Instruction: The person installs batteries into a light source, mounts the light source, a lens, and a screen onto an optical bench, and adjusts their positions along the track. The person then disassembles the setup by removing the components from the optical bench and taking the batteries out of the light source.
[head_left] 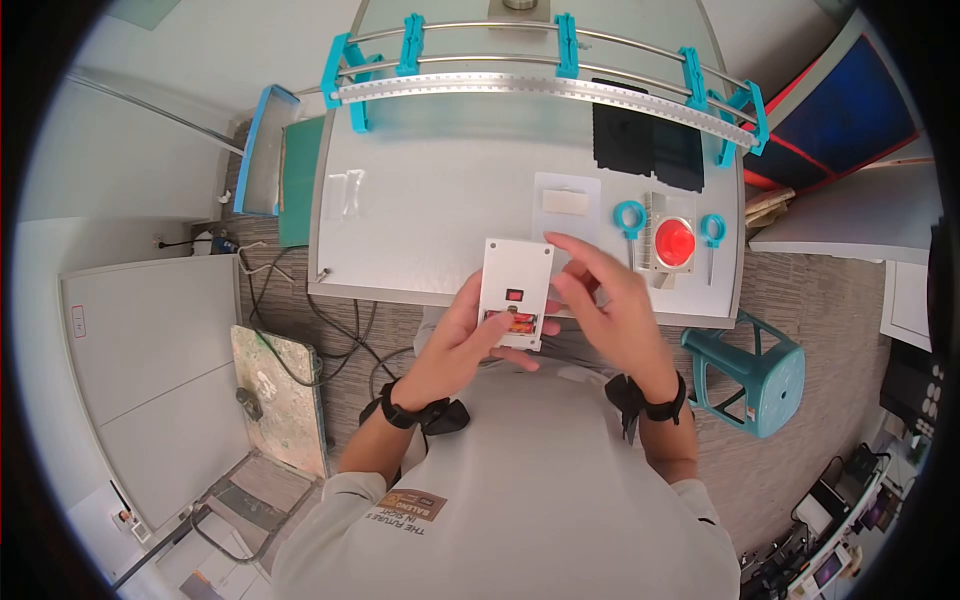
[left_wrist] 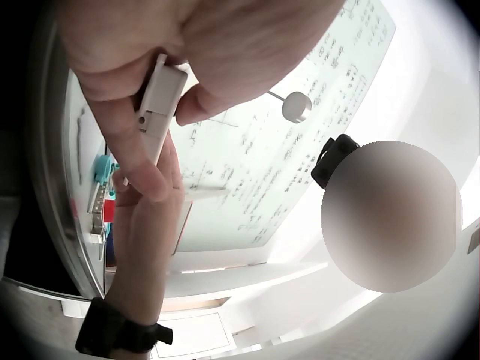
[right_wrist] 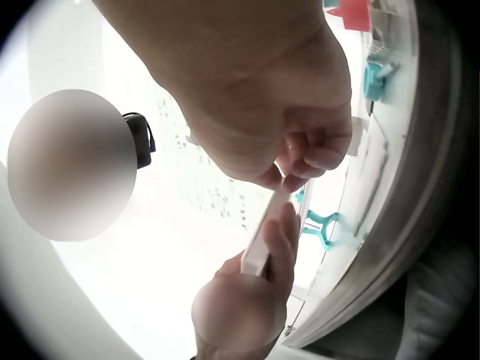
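Note:
A flat white plastic case point(head_left: 516, 262) is held in front of the body, over the table's near edge. Its back faces up, with a small dark-and-red square in the middle and an uncovered battery bay at the lower end. Red-orange batteries point(head_left: 522, 326) lie in that bay. My left hand point(head_left: 452, 340) grips the case from the left, thumb over the bay and fingers underneath. My right hand point(head_left: 617, 305) is at the case's upper right, index finger reaching to the top corner and thumb close to the side edge. In the left wrist view, the case point(left_wrist: 161, 101) appears edge-on.
On the white table point(head_left: 420, 215) lie a small white piece point(head_left: 565, 202) on a pale sheet, teal rings point(head_left: 629, 218), a red round part point(head_left: 675, 242) and black cloth point(head_left: 648, 140). A ruler rail point(head_left: 540, 88) spans the back. A teal stool point(head_left: 755, 380) stands right; cables lie left.

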